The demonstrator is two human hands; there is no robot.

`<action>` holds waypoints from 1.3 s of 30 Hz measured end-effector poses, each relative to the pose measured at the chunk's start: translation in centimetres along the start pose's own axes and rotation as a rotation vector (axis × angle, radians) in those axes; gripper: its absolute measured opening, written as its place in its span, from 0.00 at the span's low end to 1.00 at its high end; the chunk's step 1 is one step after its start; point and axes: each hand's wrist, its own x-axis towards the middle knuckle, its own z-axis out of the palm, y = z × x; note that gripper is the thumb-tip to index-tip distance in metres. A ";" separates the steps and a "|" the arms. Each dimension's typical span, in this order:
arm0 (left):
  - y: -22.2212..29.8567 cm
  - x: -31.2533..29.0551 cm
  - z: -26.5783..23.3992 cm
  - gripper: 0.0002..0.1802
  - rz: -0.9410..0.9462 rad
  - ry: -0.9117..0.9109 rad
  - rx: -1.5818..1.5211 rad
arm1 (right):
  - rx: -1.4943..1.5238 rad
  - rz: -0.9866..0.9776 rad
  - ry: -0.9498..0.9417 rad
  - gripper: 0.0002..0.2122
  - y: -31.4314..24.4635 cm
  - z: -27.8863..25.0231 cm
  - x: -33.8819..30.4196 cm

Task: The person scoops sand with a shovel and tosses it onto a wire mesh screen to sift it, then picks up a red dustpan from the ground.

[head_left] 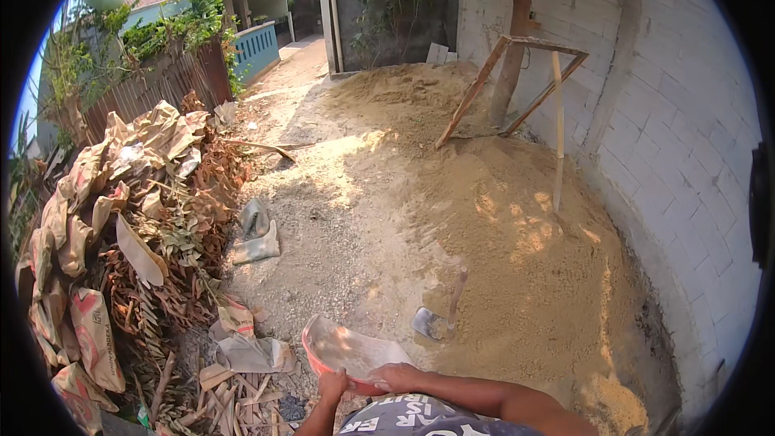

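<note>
A red basin [352,352], its inside coated in pale dust, is tilted in front of my body at the lower middle. On its near rim my left hand [333,386] is closed. Just to the right, my right hand [399,377] also grips the rim, its fingers partly hidden. Beyond the basin to the right, a hoe [429,323] with a grey metal blade and short-looking wooden handle rests at the edge of a sand heap [517,291].
A long-handled tool [558,113] stands in the sand. Behind it a wooden frame [476,97] leans near a tree trunk [517,24]. A block wall [678,137] bounds the right. Rubber boots [258,244] lie on gravel beside piled paper sacks [97,339] and dry leaves.
</note>
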 end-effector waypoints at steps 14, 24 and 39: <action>-7.1 19.7 -9.2 0.12 -0.907 -0.062 -1.116 | 1.599 1.225 1.186 0.20 47.1 -16.1 1.7; 0.0 40.9 -20.3 0.12 -1.079 -0.083 -1.237 | 2.462 1.310 1.375 0.16 58.0 -13.8 7.8; 0.5 89.8 -20.2 0.10 -0.996 -0.137 -1.526 | 0.480 1.481 0.222 0.07 67.1 -32.0 17.2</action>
